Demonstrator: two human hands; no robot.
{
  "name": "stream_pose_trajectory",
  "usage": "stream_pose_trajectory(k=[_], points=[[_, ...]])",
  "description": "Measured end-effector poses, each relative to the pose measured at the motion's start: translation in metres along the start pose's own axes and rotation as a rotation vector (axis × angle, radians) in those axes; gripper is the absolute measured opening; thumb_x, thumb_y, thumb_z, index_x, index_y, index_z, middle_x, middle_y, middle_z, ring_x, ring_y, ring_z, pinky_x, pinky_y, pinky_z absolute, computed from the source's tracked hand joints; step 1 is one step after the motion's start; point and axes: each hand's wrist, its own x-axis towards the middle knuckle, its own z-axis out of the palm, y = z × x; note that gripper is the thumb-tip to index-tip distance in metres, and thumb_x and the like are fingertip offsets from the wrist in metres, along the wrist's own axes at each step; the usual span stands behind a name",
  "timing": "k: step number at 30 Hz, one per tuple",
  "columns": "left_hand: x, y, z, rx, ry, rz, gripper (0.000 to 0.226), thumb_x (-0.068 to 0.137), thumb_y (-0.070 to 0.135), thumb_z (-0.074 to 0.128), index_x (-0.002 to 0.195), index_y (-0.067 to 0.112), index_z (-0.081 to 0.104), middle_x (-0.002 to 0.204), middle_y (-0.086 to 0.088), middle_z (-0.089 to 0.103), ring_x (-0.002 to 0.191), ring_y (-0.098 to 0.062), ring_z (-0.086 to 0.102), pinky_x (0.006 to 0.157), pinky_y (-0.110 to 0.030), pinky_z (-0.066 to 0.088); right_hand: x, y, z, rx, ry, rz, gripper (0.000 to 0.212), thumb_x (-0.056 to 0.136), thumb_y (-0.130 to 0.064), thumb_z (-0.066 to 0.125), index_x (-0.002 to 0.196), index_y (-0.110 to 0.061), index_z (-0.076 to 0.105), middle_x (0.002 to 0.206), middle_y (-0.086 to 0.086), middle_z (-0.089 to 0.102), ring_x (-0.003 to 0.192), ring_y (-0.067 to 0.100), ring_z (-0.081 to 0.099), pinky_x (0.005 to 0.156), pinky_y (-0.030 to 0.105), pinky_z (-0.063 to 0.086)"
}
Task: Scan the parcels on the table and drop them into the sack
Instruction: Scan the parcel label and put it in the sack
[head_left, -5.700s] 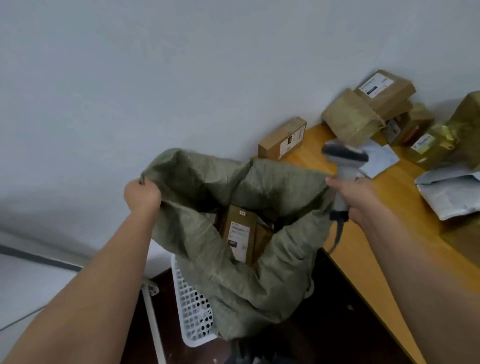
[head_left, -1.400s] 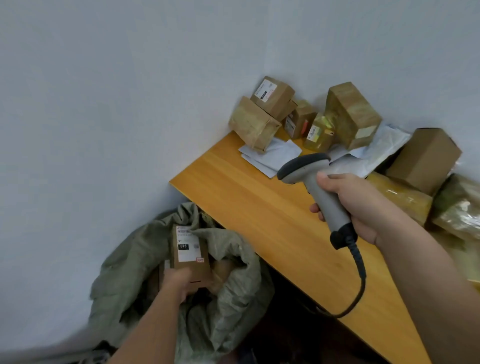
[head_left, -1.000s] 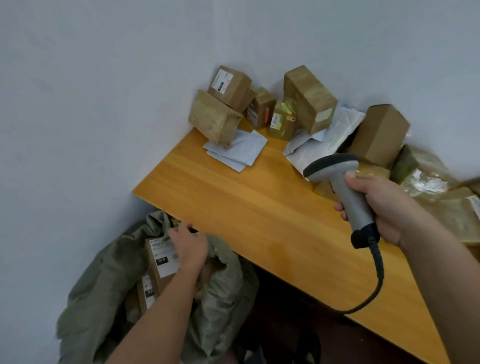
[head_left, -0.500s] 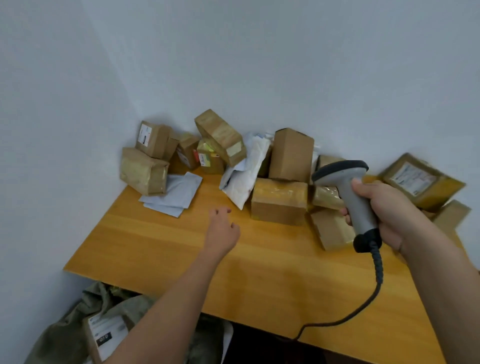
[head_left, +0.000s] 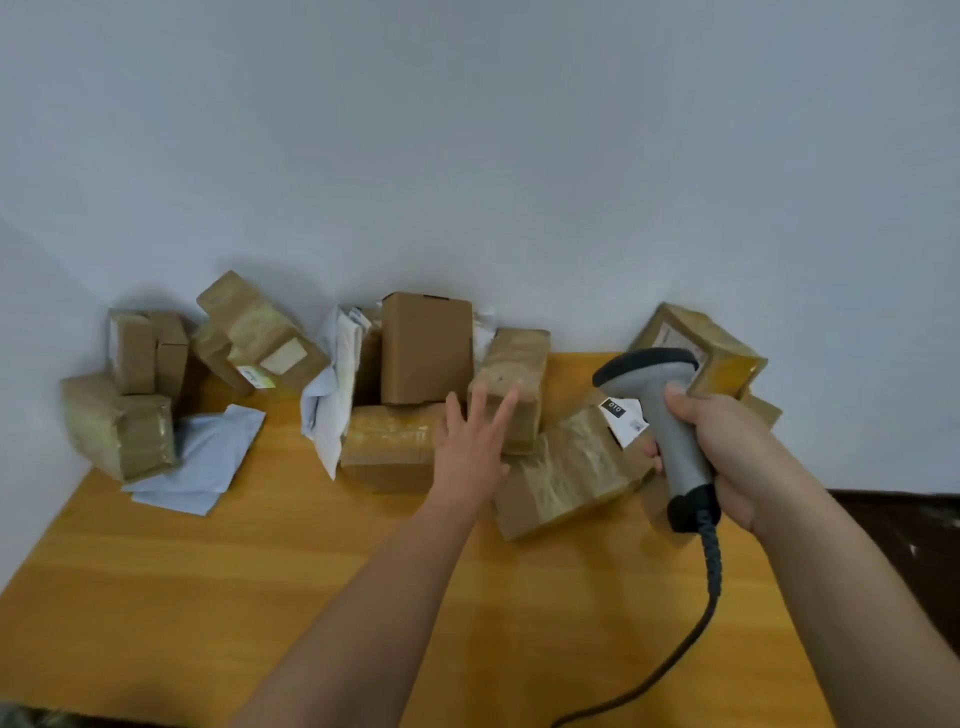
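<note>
straight ahead from the head camera, my left hand (head_left: 470, 441) reaches out over the table (head_left: 260, 597) with fingers straight and spread, gripping nothing. its fingertips lie over the near face of the taped upright parcel (head_left: 511, 384) in the middle of the row, though i cannot tell whether they touch it or hover just short. that parcel stands on end, long axis pointing up. just left of my palm sits a low taped box (head_left: 387, 447) lying flat, and just right lies a long taped parcel (head_left: 569, 467), its long axis running from near-left to far-right, its white label (head_left: 626, 418) at the far end.

my right hand (head_left: 722, 447) is wrapped around the grip of the scanner (head_left: 662, 415), head tipped left and forward, cord (head_left: 696, 639) trailing toward me. the labelled end of the long parcel lies just below the scanner head, so i judge the right hand nearer to that one and the left nearer to the upright one. only a scrap of the sack (head_left: 21, 719) shows at the bottom left corner, well behind my left arm, and many parcels are yet to go in.
</note>
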Motion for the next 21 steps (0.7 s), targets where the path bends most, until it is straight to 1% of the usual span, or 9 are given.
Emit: stream_pose_trajectory(k=[2, 4, 6, 9, 13, 15, 17, 18, 21], points=[[0.013, 0.011, 0.006, 0.016, -0.037, -0.05, 0.096, 0.082, 0.065, 0.06, 0.15, 0.044, -0.004, 0.16, -0.003, -0.014, 0.145, -0.046, 0.004, 0.113, -0.059, 0.023, 0.011, 0.001, -0.009, 0.016, -0.017, 0.011, 0.041, 0.104, -0.032, 0.045, 0.136, -0.007, 0.046, 0.087, 0.017, 0.06, 0.048, 0.013, 0.061, 0.046, 0.027, 0.049], [0.021, 0.024, 0.011, -0.095, -0.033, -0.19, 0.088, 0.08, 0.076, 0.051, 0.149, 0.041, 0.009, 0.16, -0.007, -0.01, 0.144, -0.045, 0.011, 0.112, -0.058, 0.025, 0.02, 0.003, -0.014, 0.022, -0.031, 0.021, 0.039, 0.104, -0.032, 0.045, 0.132, -0.006, 0.049, 0.084, 0.016, 0.06, 0.054, 0.015, 0.06, 0.053, 0.029, 0.049], [0.027, 0.032, 0.013, -0.266, -0.012, -0.364, 0.079, 0.082, 0.07, 0.055, 0.145, 0.036, 0.021, 0.159, -0.013, -0.004, 0.138, -0.045, 0.025, 0.106, -0.054, 0.036, 0.027, 0.006, -0.017, 0.041, -0.05, 0.039, 0.037, 0.104, -0.032, 0.045, 0.129, -0.006, 0.05, 0.081, 0.015, 0.059, 0.057, 0.017, 0.059, 0.057, 0.031, 0.05], [0.033, 0.03, 0.009, -0.46, 0.018, -0.545, 0.063, 0.083, 0.05, 0.068, 0.131, 0.029, 0.032, 0.149, -0.018, 0.017, 0.126, -0.043, 0.039, 0.091, -0.048, 0.047, 0.032, 0.009, -0.02, 0.065, -0.06, 0.057, 0.038, 0.104, -0.03, 0.046, 0.132, -0.006, 0.048, 0.082, 0.014, 0.059, 0.065, 0.02, 0.06, 0.059, 0.032, 0.051], [0.029, 0.018, 0.0, -0.631, 0.064, -0.597, 0.061, 0.075, 0.041, 0.079, 0.111, 0.026, 0.032, 0.129, -0.013, 0.03, 0.099, -0.033, 0.051, 0.083, -0.04, 0.05, 0.03, 0.007, -0.021, 0.071, -0.059, 0.055, 0.037, 0.103, -0.031, 0.046, 0.131, -0.005, 0.048, 0.082, 0.014, 0.059, 0.067, 0.022, 0.06, 0.06, 0.033, 0.051], [0.024, 0.013, -0.006, -0.794, 0.068, -0.608, 0.063, 0.076, 0.044, 0.077, 0.117, 0.029, 0.032, 0.13, -0.009, 0.033, 0.102, -0.031, 0.052, 0.086, -0.041, 0.051, 0.026, 0.004, -0.019, 0.082, -0.054, 0.05, 0.036, 0.103, -0.031, 0.046, 0.127, -0.004, 0.049, 0.08, 0.015, 0.06, 0.064, 0.021, 0.059, 0.058, 0.032, 0.05], [0.015, 0.006, -0.015, -1.037, 0.072, -0.66, 0.068, 0.081, 0.043, 0.072, 0.137, 0.03, 0.034, 0.135, -0.002, 0.041, 0.113, -0.028, 0.051, 0.09, -0.039, 0.05, 0.024, 0.001, -0.014, 0.111, -0.046, 0.042, 0.032, 0.103, -0.03, 0.047, 0.123, -0.005, 0.049, 0.08, 0.015, 0.06, 0.063, 0.021, 0.058, 0.058, 0.032, 0.049], [0.01, 0.002, -0.021, -1.187, 0.064, -0.701, 0.068, 0.085, 0.042, 0.069, 0.142, 0.029, 0.035, 0.133, 0.001, 0.047, 0.111, -0.025, 0.053, 0.089, -0.037, 0.05, 0.023, -0.001, -0.009, 0.129, -0.041, 0.037, 0.03, 0.103, -0.03, 0.048, 0.121, -0.005, 0.048, 0.079, 0.014, 0.059, 0.063, 0.021, 0.057, 0.059, 0.033, 0.048], [-0.012, -0.008, -0.045, -1.576, -0.04, -0.845, 0.05, 0.09, 0.043, 0.061, 0.132, 0.019, 0.051, 0.108, -0.005, 0.059, 0.076, -0.018, 0.049, 0.064, -0.029, 0.047, 0.021, -0.003, 0.008, 0.187, -0.003, 0.014, 0.028, 0.099, -0.027, 0.055, 0.119, -0.007, 0.052, 0.083, 0.012, 0.06, 0.064, 0.019, 0.057, 0.058, 0.031, 0.049]])
